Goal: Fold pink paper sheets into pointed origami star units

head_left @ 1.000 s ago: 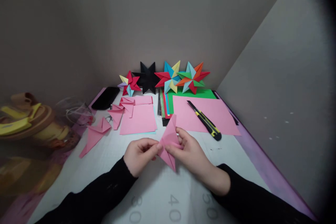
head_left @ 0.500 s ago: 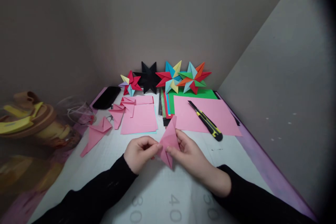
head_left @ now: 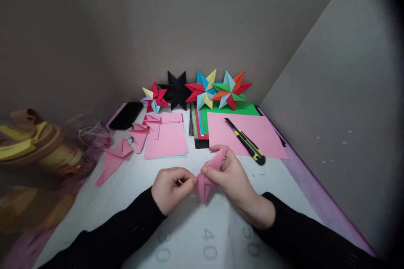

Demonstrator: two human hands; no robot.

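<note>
Between my hands, above the white mat (head_left: pixel 189 222), is a folded pink origami piece (head_left: pixel 206 180). My left hand (head_left: pixel 173 187) pinches its left edge between thumb and forefinger. Wrapped around its upper right side is my right hand (head_left: pixel 229 176), the thumb pressed on the front and the fingers behind, partly hidden. A pointed tip of the paper hangs down below the fingers. Other folded pink pieces (head_left: pixel 115 157) lie to the left, some of them resting by a stack of pink paper squares (head_left: pixel 166 141).
Several paper stars (head_left: pixel 177 90) lean on the back wall. A black and yellow utility knife (head_left: pixel 246 142) lies on a pink sheet (head_left: pixel 271 134) over coloured paper (head_left: pixel 233 109). At left are a phone (head_left: pixel 126 115), a clear cup (head_left: pixel 91 131) and a lidded, blurred container (head_left: pixel 47 143).
My right hand has curled farther around the pink piece, tilting its upper tip to the right. The piece now looks narrower. My left hand has shifted slightly right, still pinching the edge.
</note>
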